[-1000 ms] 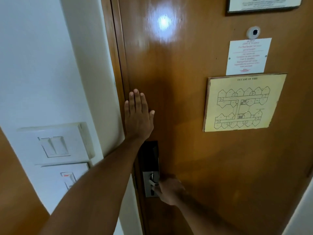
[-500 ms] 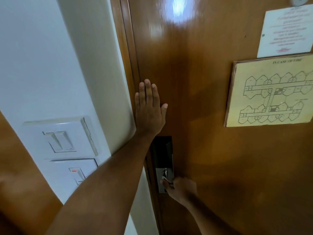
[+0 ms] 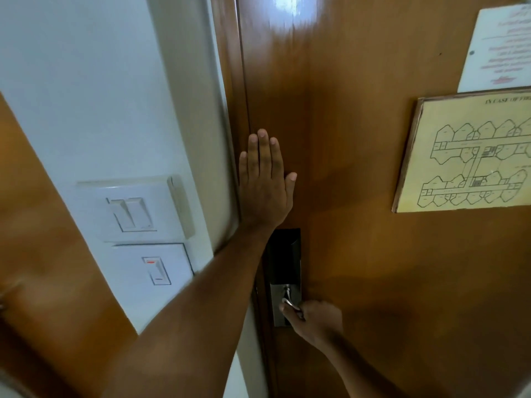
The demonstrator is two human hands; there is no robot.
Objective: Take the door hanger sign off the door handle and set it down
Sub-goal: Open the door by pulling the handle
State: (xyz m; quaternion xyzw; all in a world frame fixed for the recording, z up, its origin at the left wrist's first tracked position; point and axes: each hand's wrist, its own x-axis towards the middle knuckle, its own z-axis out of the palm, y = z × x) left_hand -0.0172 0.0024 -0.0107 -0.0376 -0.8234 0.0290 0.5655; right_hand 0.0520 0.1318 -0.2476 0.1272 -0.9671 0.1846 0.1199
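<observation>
A glossy brown wooden door point(image 3: 359, 254) fills the right of the view. My left hand point(image 3: 264, 185) lies flat against it near its left edge, fingers pointing up. Below it is a dark lock plate point(image 3: 284, 257) with a metal base. My right hand point(image 3: 314, 320) is closed around the small metal handle point(image 3: 287, 297) on that plate. No door hanger sign shows in this view.
A yellow fire-escape floor plan point(image 3: 465, 156) and a white notice point(image 3: 497, 47) are fixed to the door at the right. On the white wall to the left sit a double light switch point(image 3: 129, 214) and a single switch point(image 3: 156, 271). A brown panel point(image 3: 43, 254) edges the far left.
The view has shifted toward the door and to the left. Both hands keep their places: left flat on the door, right on the handle.
</observation>
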